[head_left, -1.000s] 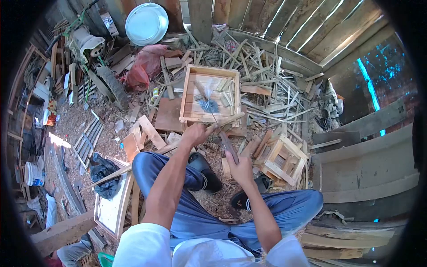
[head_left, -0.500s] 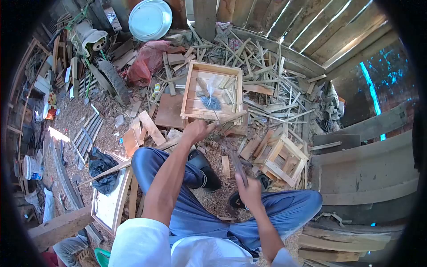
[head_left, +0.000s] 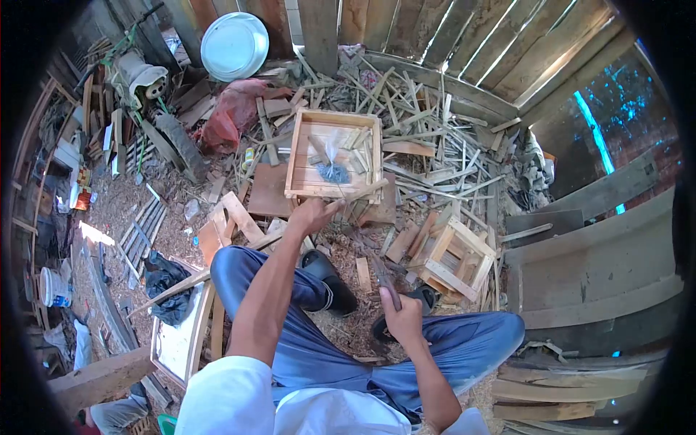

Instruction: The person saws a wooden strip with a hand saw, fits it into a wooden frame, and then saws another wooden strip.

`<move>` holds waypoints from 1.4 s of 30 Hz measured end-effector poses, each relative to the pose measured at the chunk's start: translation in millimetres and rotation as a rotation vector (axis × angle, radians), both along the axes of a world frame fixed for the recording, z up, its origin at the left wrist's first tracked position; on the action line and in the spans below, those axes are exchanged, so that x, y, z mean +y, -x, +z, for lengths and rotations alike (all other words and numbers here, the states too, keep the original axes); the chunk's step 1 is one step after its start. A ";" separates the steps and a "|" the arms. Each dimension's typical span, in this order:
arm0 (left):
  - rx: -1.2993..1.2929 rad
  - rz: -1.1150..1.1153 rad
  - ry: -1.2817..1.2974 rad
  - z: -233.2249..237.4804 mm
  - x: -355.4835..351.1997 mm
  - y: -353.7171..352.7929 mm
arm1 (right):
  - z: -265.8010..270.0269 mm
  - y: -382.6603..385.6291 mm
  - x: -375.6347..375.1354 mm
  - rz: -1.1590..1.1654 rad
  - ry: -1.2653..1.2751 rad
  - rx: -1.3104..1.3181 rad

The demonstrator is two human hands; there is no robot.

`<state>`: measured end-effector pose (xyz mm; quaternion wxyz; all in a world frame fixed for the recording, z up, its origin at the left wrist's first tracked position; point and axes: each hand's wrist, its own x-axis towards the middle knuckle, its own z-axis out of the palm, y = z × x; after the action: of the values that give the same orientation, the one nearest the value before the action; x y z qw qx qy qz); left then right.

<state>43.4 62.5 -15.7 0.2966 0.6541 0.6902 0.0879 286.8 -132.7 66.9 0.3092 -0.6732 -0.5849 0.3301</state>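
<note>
My left hand is closed around a long wooden strip, whose short end sticks out to the right, just below a wooden box. Its other end seems to run back past my left knee. My right hand grips the handle of a handsaw. The narrow dark blade, seen nearly edge-on, slants up and left to the strip beside my left hand. Behind the strip, the shallow wooden box holds a clear bag of small bluish-grey pieces and several short wood offcuts.
A small wooden frame stands on the right near my foot. Scrap sticks lie heaped along the plank wall. On the left are a framed panel with a black plastic bag, and a white bucket.
The view has shifted slightly, with the box now lower and further left. My right hand and the handsaw have moved slightly. My left hand keeps its hold on the strip.
</note>
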 end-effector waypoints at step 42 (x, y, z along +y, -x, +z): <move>0.077 -0.095 -0.362 1.7 -35.8 -6.5 | 16.4 -24.0 -20.3 -0.020 -0.020 0.111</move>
<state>49.9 26.7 -14.0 0.1513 0.7315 0.6424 0.1715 310.8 -153.0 83.3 0.3511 -0.6567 -0.5635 0.3578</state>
